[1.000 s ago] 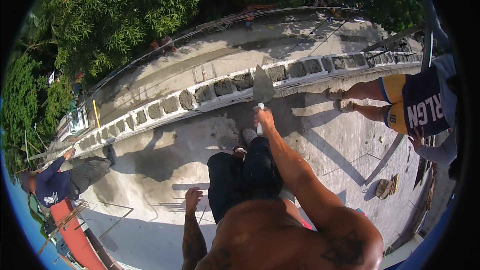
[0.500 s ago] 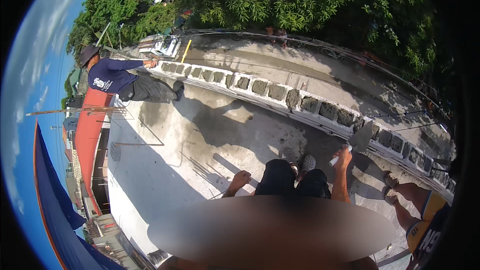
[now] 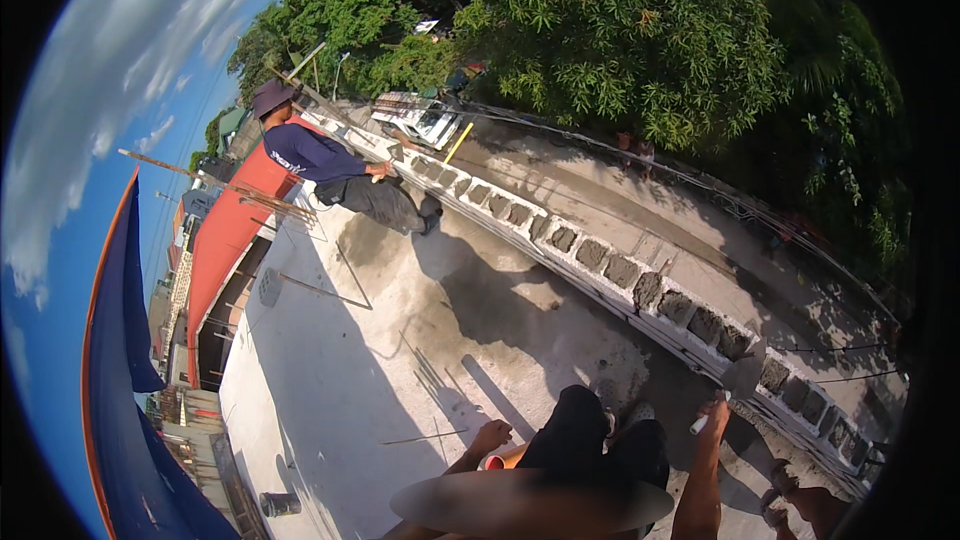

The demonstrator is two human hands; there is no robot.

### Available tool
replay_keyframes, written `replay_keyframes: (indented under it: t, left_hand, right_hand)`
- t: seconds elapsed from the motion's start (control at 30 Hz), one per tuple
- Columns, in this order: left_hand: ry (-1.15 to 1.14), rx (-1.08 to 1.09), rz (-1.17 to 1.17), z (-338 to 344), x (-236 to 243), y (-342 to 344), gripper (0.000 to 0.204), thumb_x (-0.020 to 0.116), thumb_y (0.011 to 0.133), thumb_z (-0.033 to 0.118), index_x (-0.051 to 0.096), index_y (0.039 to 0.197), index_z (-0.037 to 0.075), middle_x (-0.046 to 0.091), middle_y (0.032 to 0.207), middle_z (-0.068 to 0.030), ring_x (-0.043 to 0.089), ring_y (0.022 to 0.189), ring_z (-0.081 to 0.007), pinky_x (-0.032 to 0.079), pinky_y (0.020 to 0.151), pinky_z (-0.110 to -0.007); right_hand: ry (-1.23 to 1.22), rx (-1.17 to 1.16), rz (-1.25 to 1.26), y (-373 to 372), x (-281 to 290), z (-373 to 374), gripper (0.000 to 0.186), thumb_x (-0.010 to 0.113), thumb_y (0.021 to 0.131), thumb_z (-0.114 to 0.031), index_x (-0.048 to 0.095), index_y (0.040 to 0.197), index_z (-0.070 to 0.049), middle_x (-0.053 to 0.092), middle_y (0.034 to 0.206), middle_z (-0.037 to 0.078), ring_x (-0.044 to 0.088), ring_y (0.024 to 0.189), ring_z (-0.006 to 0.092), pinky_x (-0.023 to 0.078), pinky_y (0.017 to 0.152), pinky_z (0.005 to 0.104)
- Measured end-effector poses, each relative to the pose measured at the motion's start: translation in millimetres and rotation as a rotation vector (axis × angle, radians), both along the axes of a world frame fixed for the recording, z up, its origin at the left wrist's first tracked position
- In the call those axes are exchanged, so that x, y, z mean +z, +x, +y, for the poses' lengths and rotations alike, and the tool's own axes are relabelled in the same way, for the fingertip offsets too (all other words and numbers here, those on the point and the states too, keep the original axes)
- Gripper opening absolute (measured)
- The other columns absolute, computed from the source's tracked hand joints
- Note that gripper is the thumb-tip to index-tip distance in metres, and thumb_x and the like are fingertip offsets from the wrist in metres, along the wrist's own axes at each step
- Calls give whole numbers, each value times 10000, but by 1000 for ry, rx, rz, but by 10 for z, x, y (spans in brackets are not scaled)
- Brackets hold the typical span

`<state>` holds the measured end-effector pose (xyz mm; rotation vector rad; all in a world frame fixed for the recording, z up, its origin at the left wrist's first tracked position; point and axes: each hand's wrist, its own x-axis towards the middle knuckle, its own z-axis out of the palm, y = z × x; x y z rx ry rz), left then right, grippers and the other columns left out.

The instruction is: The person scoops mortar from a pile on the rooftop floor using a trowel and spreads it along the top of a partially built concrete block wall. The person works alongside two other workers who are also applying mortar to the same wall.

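My right hand (image 3: pixel 714 413) is closed round the white handle of a trowel (image 3: pixel 742 377). The trowel's broad grey blade points away from me, against the top of a hollow-block wall (image 3: pixel 592 256). Grey mortar fills many of the block cells along that top. Lower left of it, my left hand (image 3: pixel 492 435) hangs beside my knee, fingers loosely curled, with nothing visible in them. Close by that hand shows the rim of an orange rounded thing (image 3: pixel 507 458), mostly hidden by my body.
A co-worker (image 3: pixel 320 152) in a dark hat stands farther along the wall, a hand at its top. At lower right another person's legs (image 3: pixel 785 495) show. Beyond the wall lie a road, a parked white vehicle (image 3: pixel 420 120) and trees. A blue tarp (image 3: pixel 120 340) hangs left.
My view has tilted and turned, so the wall slopes more steeply. The trowel stays in my right hand near the wall top. The co-worker's arm has lowered, and the orange thing has come into view.
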<state>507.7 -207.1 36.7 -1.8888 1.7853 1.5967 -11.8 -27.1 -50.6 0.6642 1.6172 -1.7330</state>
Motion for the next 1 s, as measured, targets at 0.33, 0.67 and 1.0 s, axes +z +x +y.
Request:
replay_keyframes:
  t: [0.33, 0.67, 1.0]
  left_hand:
    - [-203, -445, -119, -85, -209, 306, 278, 523, 905, 213, 652, 929, -32, 689, 761, -122, 670, 667, -197, 537, 613, -336]
    - [-178, -172, 149, -2143, -174, -715, 237, 454, 901, 161, 602, 950, -18, 677, 794, -133, 668, 713, -195, 530, 653, -311]
    - [70, -405, 48, -3474, -404, -836, 205, 515, 899, 183, 618, 897, 6, 665, 763, -101, 644, 679, -164, 491, 594, -297]
  right_hand:
    - [-30, -46, -1, 189, 194, -162, 204, 605, 875, -277, 464, 895, -131, 407, 602, -21, 402, 437, 85, 356, 373, 262]
    - [214, -10, 41, 184, 183, -200, 247, 613, 876, -314, 466, 840, -118, 376, 572, -31, 395, 440, 93, 348, 383, 258]
    - [107, -379, 261, 644, 432, -480, 197, 594, 918, -267, 467, 875, -123, 432, 623, -21, 424, 454, 82, 387, 380, 264]
